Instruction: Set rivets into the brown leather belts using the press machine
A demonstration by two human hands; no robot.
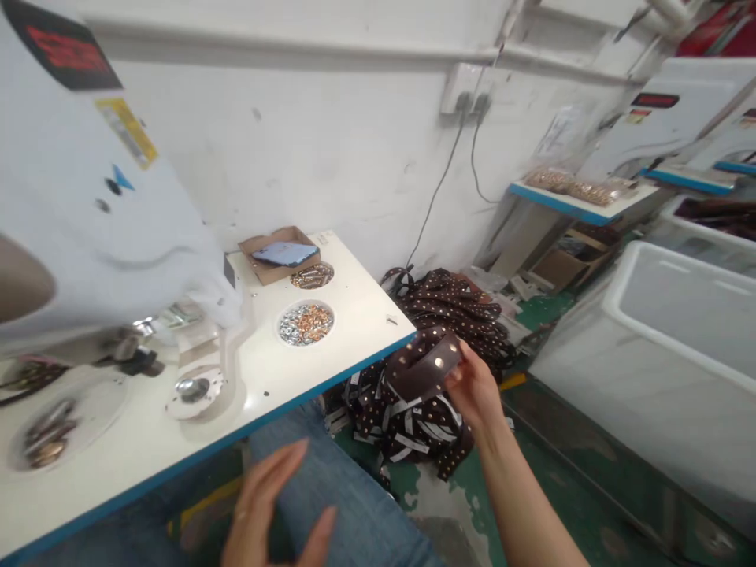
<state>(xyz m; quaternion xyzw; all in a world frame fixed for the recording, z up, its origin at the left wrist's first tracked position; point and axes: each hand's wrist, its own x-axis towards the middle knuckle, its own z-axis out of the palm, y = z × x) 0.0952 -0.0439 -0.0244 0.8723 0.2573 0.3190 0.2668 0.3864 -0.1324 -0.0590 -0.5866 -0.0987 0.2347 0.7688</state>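
Fingers (459, 376) of the right hand (481, 390) are closed on a brown studded strap (422, 366), held just off the corner of the white worktable (360, 307). Below it, a pile of matching straps (407, 425) lies on the floor. The left hand (268, 512) hovers over the lap, fingers spread, holding nothing. A dish of metal eyelets (305, 323) sits in the tabletop.

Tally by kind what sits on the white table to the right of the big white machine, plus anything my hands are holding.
Round dishes of small metal rivets: 2, nearer dish and farther dish
Open brown cardboard box: 1
Dark brown studded strap, pinched in the right hand: 1
Total: 4
The left hand is open and holds nothing.
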